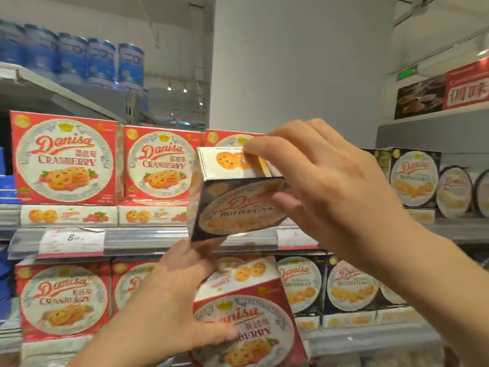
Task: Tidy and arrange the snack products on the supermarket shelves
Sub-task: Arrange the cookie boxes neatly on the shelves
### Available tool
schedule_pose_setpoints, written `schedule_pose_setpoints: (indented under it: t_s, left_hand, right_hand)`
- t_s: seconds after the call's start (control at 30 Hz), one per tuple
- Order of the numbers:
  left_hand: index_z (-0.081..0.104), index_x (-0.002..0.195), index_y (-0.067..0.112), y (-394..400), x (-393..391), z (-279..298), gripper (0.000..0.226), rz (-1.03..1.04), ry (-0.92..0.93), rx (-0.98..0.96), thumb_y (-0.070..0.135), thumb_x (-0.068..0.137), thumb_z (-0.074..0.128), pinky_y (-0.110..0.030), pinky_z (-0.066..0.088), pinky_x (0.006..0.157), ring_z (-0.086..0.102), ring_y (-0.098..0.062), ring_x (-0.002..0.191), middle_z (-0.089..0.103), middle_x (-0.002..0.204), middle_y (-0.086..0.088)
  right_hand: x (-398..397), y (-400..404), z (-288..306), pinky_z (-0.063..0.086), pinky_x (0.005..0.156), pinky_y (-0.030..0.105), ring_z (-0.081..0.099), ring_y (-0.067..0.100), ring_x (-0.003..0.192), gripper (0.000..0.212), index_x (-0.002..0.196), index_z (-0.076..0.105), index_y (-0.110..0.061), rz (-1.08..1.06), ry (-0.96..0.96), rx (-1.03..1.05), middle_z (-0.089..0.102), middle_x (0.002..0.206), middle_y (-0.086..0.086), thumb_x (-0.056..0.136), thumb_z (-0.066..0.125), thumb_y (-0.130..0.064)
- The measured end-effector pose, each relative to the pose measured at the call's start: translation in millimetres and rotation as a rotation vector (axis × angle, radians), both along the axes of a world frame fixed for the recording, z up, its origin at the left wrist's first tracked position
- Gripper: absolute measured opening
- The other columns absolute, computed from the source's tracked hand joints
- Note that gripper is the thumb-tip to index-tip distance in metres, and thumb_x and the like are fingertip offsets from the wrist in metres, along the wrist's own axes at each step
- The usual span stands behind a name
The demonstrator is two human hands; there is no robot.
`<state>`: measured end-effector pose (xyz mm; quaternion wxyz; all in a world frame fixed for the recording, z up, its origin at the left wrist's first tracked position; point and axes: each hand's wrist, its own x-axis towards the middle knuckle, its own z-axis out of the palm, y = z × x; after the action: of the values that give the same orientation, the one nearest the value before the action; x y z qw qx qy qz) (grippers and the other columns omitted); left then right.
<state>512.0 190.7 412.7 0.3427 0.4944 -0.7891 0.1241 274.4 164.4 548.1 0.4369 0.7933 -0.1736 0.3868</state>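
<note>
My right hand grips a dark butter cookies box by its upper right corner, holding it tilted in front of the middle shelf. Below it, my left hand holds a red cranberry cookie box, thumb across its front, fingers behind its left side. The index finger of that hand reaches up to the dark box's lower left corner. Both boxes are off the shelves, in the air before me.
Red cranberry boxes stand in rows on the middle shelf and the shelf below. Dark butter cookie boxes and round tins fill the right side. A price rail runs along the shelf edge. Blue cans sit on top.
</note>
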Motion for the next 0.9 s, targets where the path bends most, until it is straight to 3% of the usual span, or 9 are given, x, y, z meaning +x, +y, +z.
schedule_pose_setpoints:
  t_s: [0.1,0.17,0.3,0.37,0.47,0.6,0.7,0.9]
  left_hand:
    - [0.063,0.12,0.047,-19.5,-37.4,4.2,0.077,-0.044,0.003,0.036,0.093,0.059,0.064,-0.021,0.027,0.113,0.016,0.014,0.141,0.021,0.146,0.049]
    - [0.061,0.123,0.046,-32.9,-63.5,9.5,0.08,-0.025,-0.031,0.071,0.094,0.06,0.061,-0.02,0.029,0.113,0.016,0.014,0.138,0.027,0.141,0.044]
    - [0.058,0.132,0.04,-65.1,-117.2,13.5,0.085,-0.047,-0.083,0.061,0.093,0.064,0.06,-0.032,0.031,0.117,0.022,0.003,0.144,0.037,0.148,0.027]
    - [0.051,0.138,0.042,-78.0,-140.9,13.0,0.088,-0.048,-0.061,0.06,0.091,0.065,0.061,-0.03,0.027,0.12,0.016,0.004,0.148,0.029,0.156,0.026]
    - [0.055,0.129,0.042,-93.4,-168.8,10.8,0.081,-0.017,-0.043,0.065,0.088,0.063,0.062,-0.018,0.02,0.116,0.012,0.009,0.146,0.02,0.159,0.029]
    - [0.056,0.12,0.04,-107.6,-190.7,3.9,0.074,0.108,-0.078,0.091,0.088,0.064,0.058,-0.028,0.019,0.121,0.01,-0.004,0.152,0.021,0.164,0.019]
    - [0.054,0.123,0.036,-109.0,-194.9,0.9,0.073,0.175,-0.099,0.076,0.084,0.068,0.059,-0.025,0.013,0.119,0.008,-0.007,0.153,0.019,0.165,0.016]
    - [0.046,0.133,0.035,-107.5,-192.4,6.1,0.073,0.192,-0.189,0.152,0.078,0.076,0.062,-0.018,-0.01,0.112,-0.01,0.003,0.148,0.0,0.166,0.019]
  right_hand:
    - [-45.8,-16.7,0.1,0.052,0.075,0.047,0.057,0.032,0.106,0.047,0.137,0.054,-0.011,-0.006,-0.019,0.027,0.06,0.127,0.013,0.094,0.053,-0.03]
    - [-76.9,-28.8,-1.1,0.053,0.079,0.048,0.058,0.031,0.11,0.046,0.137,0.054,-0.011,-0.002,-0.035,0.049,0.059,0.13,0.012,0.095,0.053,-0.029]
    - [-140.1,-52.0,-4.2,0.054,0.085,0.046,0.059,0.033,0.114,0.048,0.136,0.056,-0.008,-0.007,-0.089,0.105,0.061,0.131,0.014,0.091,0.059,-0.025]
    - [-170.2,-64.3,-4.0,0.054,0.086,0.047,0.059,0.032,0.116,0.05,0.136,0.056,-0.01,-0.029,-0.116,0.14,0.061,0.131,0.012,0.089,0.063,-0.026]
    - [-209.6,-82.6,-1.6,0.055,0.086,0.049,0.057,0.03,0.118,0.053,0.137,0.055,-0.013,-0.044,-0.156,0.199,0.06,0.131,0.007,0.086,0.068,-0.025]
    - [-246.1,-102.7,8.4,0.055,0.088,0.051,0.058,0.027,0.12,0.057,0.138,0.055,-0.016,-0.054,-0.199,0.245,0.061,0.132,0.004,0.084,0.069,-0.027]
    - [-259.3,-117.6,16.0,0.055,0.09,0.051,0.059,0.027,0.119,0.056,0.138,0.054,-0.017,-0.046,-0.234,0.275,0.062,0.13,0.004,0.085,0.071,-0.028]
    - [-253.8,-143.1,25.0,0.054,0.09,0.054,0.059,0.028,0.118,0.055,0.138,0.052,-0.02,-0.066,-0.253,0.306,0.062,0.131,0.005,0.087,0.069,-0.028]
